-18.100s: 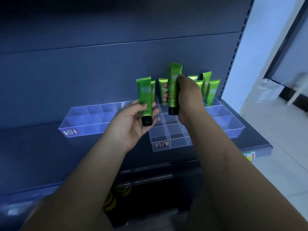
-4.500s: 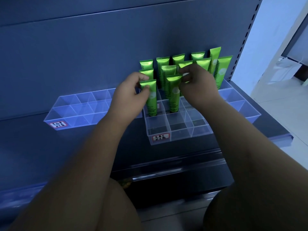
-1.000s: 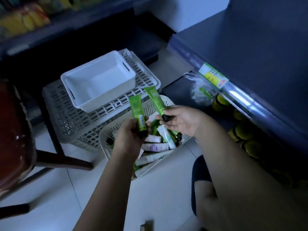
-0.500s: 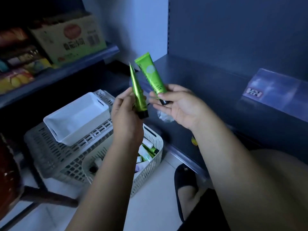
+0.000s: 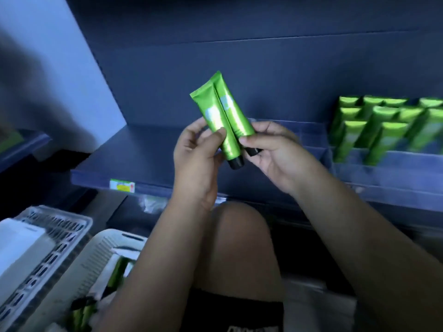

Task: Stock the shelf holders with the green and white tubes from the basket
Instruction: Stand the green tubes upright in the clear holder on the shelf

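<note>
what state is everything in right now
left hand, grips the left tube
right hand, grips the right tube
left tube, capped, cap down, tilted, against the right tube
right tube, capped, cap down, tilted
shelved tubes, standing crimp up in the holder
holder, partly filled
basket, on the floor, holds some tubes

2 green tubes (image 5: 221,121) with black caps (image 5: 236,163), pale round logos; dark blue shelf (image 5: 143,152); white basket (image 5: 96,264)
</note>
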### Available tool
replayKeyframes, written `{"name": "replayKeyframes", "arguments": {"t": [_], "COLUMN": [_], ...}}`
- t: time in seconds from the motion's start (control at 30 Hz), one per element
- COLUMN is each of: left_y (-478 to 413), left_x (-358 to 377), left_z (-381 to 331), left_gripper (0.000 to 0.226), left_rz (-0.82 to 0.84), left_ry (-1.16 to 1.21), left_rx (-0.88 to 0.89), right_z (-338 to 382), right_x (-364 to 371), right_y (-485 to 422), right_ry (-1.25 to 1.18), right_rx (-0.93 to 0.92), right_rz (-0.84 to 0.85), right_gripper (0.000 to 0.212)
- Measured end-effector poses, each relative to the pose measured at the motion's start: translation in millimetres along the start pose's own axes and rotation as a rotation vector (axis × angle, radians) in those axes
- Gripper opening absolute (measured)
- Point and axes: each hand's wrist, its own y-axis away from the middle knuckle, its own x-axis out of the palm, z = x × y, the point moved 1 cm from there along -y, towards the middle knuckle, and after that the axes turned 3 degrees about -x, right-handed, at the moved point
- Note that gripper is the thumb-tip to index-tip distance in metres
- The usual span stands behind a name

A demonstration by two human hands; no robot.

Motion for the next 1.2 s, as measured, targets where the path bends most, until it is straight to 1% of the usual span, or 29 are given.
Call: {"name": "replayKeyframes", "arguments": {"t": [0.03,0.1,0.23,0.33,0.43,0.47,0.5,0.57,0.6,0.63,0.67,0.7,0.73,0.8,0.9,0.93,1.03,1.13,1.2], "left_y": [-0.6,-2.7,-0.7,6.9,6.6,4.7,2.7,-0.1,-2.5,-4.2,-6.7,-9.8,-11.9,-16.3,-23.7,-26.7,-31.8,-36.6,-39.3], "left_x": [17.4,51.7,113.7,151.8,184.3,195.3,206.1,225.8,235.1,245.1,251.8,257.7,265.4,277.4,291.1,295.2,306.9,318.4,323.6], "left_z": [9.1,26.9,63.0,87.6,103.6,107.9,112.0,119.1,124.0,129.6,132.9,135.4,140.1,148.8,158.3,160.5,167.2,173.1,174.0], "left_gripper": [0.041,0.042,0.039,0.039,0.040,0.042,0.043,0.048,0.048,0.047,0.047,0.049,0.050,0.042,0.034,0.033,0.029,0.025,0.028], "left_rz": [0.034,0.099,0.187,0.261,0.337,0.360,0.380,0.395,0.405,0.419,0.429,0.441,0.457,0.486,0.556,0.590,0.687,0.680,0.691], "left_ry": [-0.012,-0.032,-0.060,-0.065,-0.102,-0.114,-0.130,-0.157,-0.182,-0.215,-0.242,-0.271,-0.303,-0.391,-0.524,-0.567,-0.708,-0.871,-0.889], "left_rx": [-0.020,-0.050,-0.094,-0.140,-0.160,-0.160,-0.157,-0.138,-0.124,-0.109,-0.085,-0.056,-0.029,0.028,0.112,0.150,0.299,0.493,0.542], "right_z": [11.4,32.8,58.9,72.3,90.8,97.8,105.8,121.6,130.0,138.1,145.1,150.6,155.8,162.7,165.5,165.0,162.0,159.7,158.0], "right_x": [-18.8,-54.5,-118.3,-154.1,-174.9,-181.9,-189.1,-207.9,-218.3,-229.6,-236.7,-245.9,-259.4,-282.8,-309.6,-316.5,-328.8,-334.9,-337.2], "right_y": [5.3,16.9,40.7,50.3,58.7,62.0,65.7,70.4,71.8,74.4,76.2,76.6,77.3,78.7,79.5,78.1,73.2,66.7,63.4], "right_ry": [0.013,0.045,0.162,0.238,0.340,0.359,0.386,0.466,0.487,0.498,0.508,0.525,0.554,0.617,0.661,0.664,0.678,0.693,0.683], "right_rx": [-0.012,-0.045,-0.122,-0.189,-0.279,-0.295,-0.304,-0.326,-0.344,-0.363,-0.386,-0.415,-0.436,-0.456,-0.437,-0.432,-0.407,-0.395,-0.391], "right_rz": [-0.022,-0.062,-0.157,-0.259,-0.355,-0.380,-0.397,-0.447,-0.462,-0.482,-0.492,-0.519,-0.563,-0.613,-0.643,-0.664,-0.689,-0.695,-0.704], "right_gripper": [0.035,0.036,0.026,0.012,0.020,0.016,0.007,0.025,0.029,0.023,0.011,0.007,0.011,0.013,0.033,0.035,0.038,0.039,0.032]}}
